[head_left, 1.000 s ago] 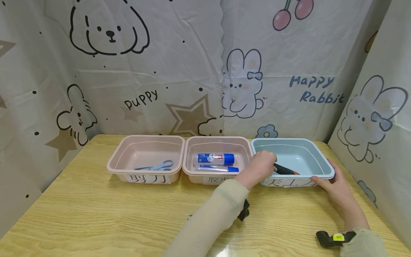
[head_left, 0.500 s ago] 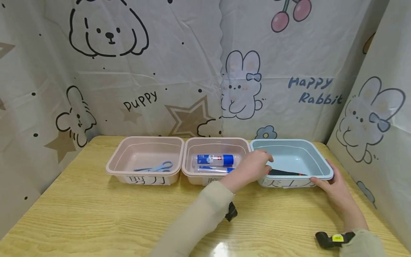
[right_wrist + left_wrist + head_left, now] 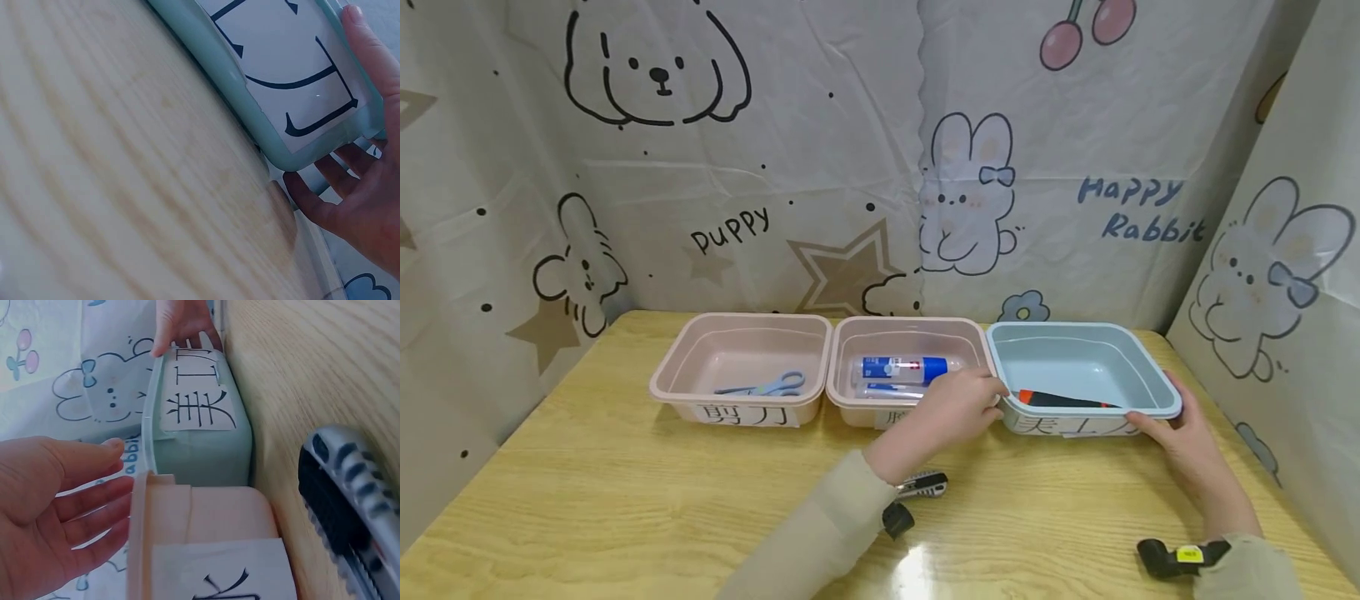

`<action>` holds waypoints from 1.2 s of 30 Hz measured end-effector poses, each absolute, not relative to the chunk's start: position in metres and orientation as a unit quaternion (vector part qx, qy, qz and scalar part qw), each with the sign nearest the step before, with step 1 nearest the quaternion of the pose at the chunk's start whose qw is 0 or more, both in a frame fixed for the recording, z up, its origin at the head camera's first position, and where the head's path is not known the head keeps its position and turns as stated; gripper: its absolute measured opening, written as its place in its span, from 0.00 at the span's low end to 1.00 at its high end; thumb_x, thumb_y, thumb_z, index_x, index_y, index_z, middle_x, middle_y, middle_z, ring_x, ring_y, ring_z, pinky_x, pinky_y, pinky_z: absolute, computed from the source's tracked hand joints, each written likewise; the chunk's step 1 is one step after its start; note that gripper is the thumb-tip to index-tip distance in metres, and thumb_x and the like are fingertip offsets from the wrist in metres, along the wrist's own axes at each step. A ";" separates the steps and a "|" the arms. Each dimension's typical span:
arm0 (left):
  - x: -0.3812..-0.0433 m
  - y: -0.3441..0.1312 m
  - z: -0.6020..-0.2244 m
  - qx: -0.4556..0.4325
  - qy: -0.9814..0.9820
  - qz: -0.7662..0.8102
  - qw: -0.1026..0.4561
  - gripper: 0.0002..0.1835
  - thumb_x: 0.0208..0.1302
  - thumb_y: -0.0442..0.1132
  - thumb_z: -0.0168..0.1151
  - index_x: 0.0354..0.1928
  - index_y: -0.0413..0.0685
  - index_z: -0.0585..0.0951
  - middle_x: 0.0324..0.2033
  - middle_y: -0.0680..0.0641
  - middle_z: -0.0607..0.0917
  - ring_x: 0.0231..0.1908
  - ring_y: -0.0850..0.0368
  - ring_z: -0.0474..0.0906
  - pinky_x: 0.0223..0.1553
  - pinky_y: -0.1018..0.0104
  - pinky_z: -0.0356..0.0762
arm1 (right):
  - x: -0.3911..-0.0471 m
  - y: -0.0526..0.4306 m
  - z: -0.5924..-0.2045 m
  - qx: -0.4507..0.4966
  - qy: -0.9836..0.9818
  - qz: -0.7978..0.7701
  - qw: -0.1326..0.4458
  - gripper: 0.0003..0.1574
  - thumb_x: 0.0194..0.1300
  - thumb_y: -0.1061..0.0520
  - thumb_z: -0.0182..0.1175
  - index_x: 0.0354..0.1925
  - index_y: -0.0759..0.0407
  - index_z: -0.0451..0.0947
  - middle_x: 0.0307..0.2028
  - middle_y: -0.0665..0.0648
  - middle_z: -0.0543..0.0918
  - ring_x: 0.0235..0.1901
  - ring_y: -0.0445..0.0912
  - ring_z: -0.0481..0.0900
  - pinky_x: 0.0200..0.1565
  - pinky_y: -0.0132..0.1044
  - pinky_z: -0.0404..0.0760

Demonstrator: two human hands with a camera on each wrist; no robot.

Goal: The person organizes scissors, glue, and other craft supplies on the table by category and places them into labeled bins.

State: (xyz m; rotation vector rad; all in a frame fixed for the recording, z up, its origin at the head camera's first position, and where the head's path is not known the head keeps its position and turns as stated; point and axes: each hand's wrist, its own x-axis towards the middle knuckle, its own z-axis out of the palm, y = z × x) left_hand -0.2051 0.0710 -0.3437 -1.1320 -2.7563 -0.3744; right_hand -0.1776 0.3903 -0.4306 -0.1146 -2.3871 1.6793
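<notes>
My left hand (image 3: 958, 404) is over the front rims where the middle pink basket (image 3: 857, 406) meets the blue basket (image 3: 1075, 329). In the left wrist view the fingers of this hand (image 3: 37, 506) are relaxed and hold nothing. A black and orange-red utility knife (image 3: 1063, 400) lies inside the blue basket along its front wall. With thumb on the front rim and fingers round the end, my right hand (image 3: 1183, 442) grips the blue basket's right side. On the table under my left forearm is a silver and black utility knife (image 3: 928, 483), partly hidden in the head view.
The left pink basket (image 3: 662, 387) contains blue scissors (image 3: 767, 387). Blue-capped glue tubes (image 3: 902, 368) lie in the middle basket, partly behind my left hand. Labels face forward on the baskets, which stand side by side before a printed curtain (image 3: 835, 150).
My left hand has let go of the black and orange-red utility knife and drawn back leftward out of the blue basket. More of the silver knife shows. My right hand stays in place.
</notes>
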 end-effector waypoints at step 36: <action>-0.170 -0.008 -0.374 -0.395 -0.913 -0.092 -0.039 0.13 0.46 0.45 0.70 0.34 0.50 0.82 0.28 0.55 0.81 0.28 0.64 0.75 0.33 0.73 0.74 | -0.176 0.389 -0.427 -0.034 -0.808 0.578 0.108 0.52 0.62 0.59 0.57 0.71 0.47 0.35 0.71 0.53 0.43 0.66 0.38 0.45 0.60 0.15 0.48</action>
